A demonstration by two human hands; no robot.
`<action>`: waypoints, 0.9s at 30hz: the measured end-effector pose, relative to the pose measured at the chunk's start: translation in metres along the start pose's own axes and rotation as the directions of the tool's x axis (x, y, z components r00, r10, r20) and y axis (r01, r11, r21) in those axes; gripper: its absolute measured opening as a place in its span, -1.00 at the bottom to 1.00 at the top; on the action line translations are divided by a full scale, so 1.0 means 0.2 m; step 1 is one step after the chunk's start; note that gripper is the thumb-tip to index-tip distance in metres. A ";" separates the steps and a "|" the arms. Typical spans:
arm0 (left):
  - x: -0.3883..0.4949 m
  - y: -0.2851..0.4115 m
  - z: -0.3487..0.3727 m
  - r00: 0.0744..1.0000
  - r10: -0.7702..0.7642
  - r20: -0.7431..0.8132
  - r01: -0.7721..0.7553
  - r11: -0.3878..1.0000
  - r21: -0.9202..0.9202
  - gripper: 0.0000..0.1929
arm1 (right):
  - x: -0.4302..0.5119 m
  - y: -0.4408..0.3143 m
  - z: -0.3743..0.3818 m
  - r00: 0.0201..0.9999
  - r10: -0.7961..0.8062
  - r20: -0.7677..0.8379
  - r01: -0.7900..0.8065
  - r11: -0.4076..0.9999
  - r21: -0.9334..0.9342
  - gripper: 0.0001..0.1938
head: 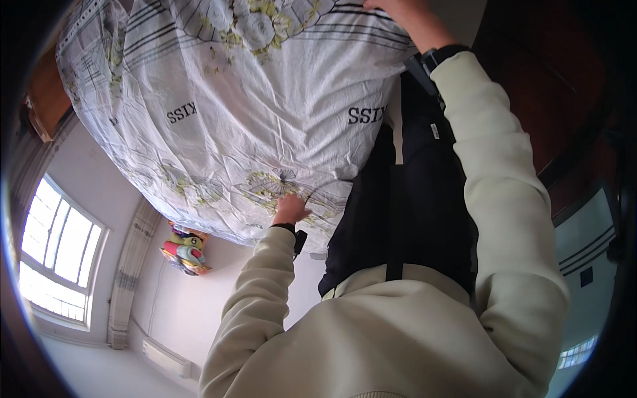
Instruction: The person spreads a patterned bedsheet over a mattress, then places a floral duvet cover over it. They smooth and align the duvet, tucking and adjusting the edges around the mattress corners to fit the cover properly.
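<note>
A white bed cover (278,109), printed with grey-green flowers, dark stripes and lettering, spreads wrinkled across the upper left and middle. My left hand (292,209) touches its near part beside a printed flower. The fingers point away from me and the thumb sticks out to the right; whether cloth is pinched there cannot be told. At the top edge of the picture, my right hand (393,7) lies at the cover's right part. The picture's edge cuts this hand off, so its grip is hidden. Both wrists carry dark bands.
My legs in black trousers (423,199) stand close against the cover's right side. Dark reddish furniture (562,89) is at the right. A brown wooden piece (49,97) shows at the left. Beyond are a barred window (59,248), a curtain (130,273) and a colourful wall hanging (185,250).
</note>
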State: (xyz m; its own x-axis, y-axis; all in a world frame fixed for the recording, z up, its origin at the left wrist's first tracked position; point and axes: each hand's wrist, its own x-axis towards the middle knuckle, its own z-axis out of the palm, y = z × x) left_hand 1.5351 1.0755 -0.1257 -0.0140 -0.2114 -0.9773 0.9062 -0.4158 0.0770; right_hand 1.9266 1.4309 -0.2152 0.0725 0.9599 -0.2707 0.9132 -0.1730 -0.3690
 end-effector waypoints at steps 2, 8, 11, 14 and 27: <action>0.00 0.01 0.14 0.992 -0.098 -0.074 0.077 0.966 -0.249 -0.51 | 0.00 -0.01 0.00 0.999 0.025 0.020 -0.024 0.999 -0.030 0.11; 0.13 0.18 -0.17 0.420 -0.227 -0.879 -0.296 0.881 -0.369 -0.40 | -0.01 -0.01 0.02 1.000 -0.008 0.011 0.008 0.997 -0.074 0.13; 0.21 0.33 -0.37 0.414 -0.129 -0.901 -0.334 0.899 -0.282 -0.48 | 0.00 -0.01 0.02 0.999 0.018 0.030 -0.016 0.997 -0.080 0.12; 0.27 0.40 -0.39 0.574 0.005 -0.819 -0.251 0.953 -0.170 -0.85 | 0.02 0.00 0.02 1.000 -0.009 0.002 0.009 0.997 -0.079 0.13; 0.43 0.35 0.08 0.421 0.068 -0.905 -0.393 0.913 -0.114 -0.91 | -0.02 0.02 0.03 0.999 -0.031 -0.025 0.031 0.999 -0.029 0.14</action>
State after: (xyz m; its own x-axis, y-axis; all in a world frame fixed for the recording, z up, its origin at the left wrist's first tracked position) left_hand 1.5902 1.0143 -0.2019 0.4377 0.6830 -0.5848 0.8808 -0.1952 0.4313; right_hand 1.9268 1.4257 -0.2209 0.0538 0.9701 -0.2366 0.9263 -0.1370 -0.3510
